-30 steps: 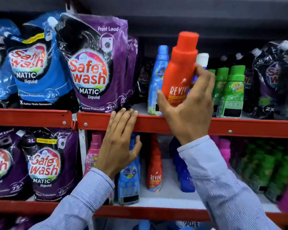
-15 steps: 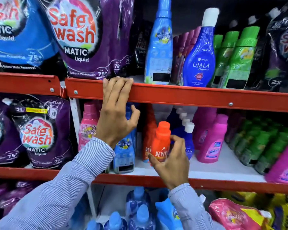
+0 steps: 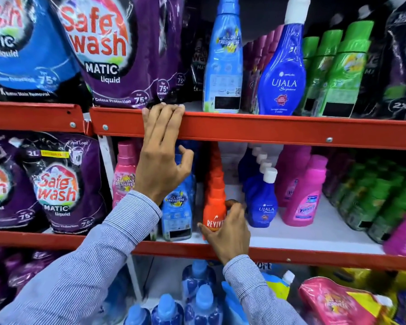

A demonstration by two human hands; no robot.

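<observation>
The orange plastic Revive bottle (image 3: 214, 207) is set on the white shelf board (image 3: 314, 235), flanked by a light-blue plastic bottle (image 3: 177, 214) leftward and a dark-blue white-capped bottle (image 3: 263, 206) rightward.

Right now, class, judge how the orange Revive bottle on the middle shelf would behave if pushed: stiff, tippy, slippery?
Probably stiff: the orange Revive bottle looks like moulded plastic, undented in the grip of the right hand. Likely tippy: it stands tall and narrow. Possibly slippery: its surface looks glossy.
</observation>
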